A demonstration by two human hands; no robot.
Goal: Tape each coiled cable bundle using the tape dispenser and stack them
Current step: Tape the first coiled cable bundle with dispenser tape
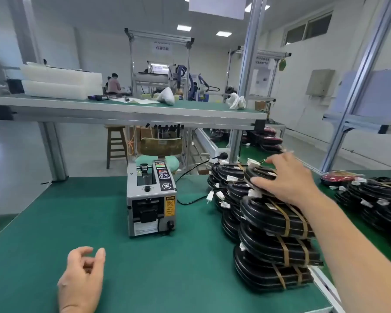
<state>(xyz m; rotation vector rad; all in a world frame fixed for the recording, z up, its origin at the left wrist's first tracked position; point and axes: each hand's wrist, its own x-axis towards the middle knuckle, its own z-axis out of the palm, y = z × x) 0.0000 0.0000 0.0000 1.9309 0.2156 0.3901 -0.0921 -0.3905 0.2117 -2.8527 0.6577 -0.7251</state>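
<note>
So, the tape dispenser is parked roughly mid-desk, a grey box with its front face turned toward the near edge. Nothing is touching it. A black power cord can be seen trailing off to its right toward the far edge of the green desk.

The right hand is stretched out to the right and laid over a black coiled cable bundle sitting on top of the pile there. The thumb is pressed on the bundle's near edge and the fingers are spread past its far side. Whether it's actually gripped or just touched can't be told from this angle.

Nearer than that, a stack of bundles is piled at the desk's right edge, each wrapped with brownish tape bands. More black bundles are heaped just left of the hand, with white connectors poking out.

The left hand is held over the near-left part of the desk, fingers loosely curled, nothing in it.

Further right, on the neighbouring surface, another heap of black bundles is laid out, with a red one at its far end. A raised shelf carrying white trays is seen beyond.
</note>
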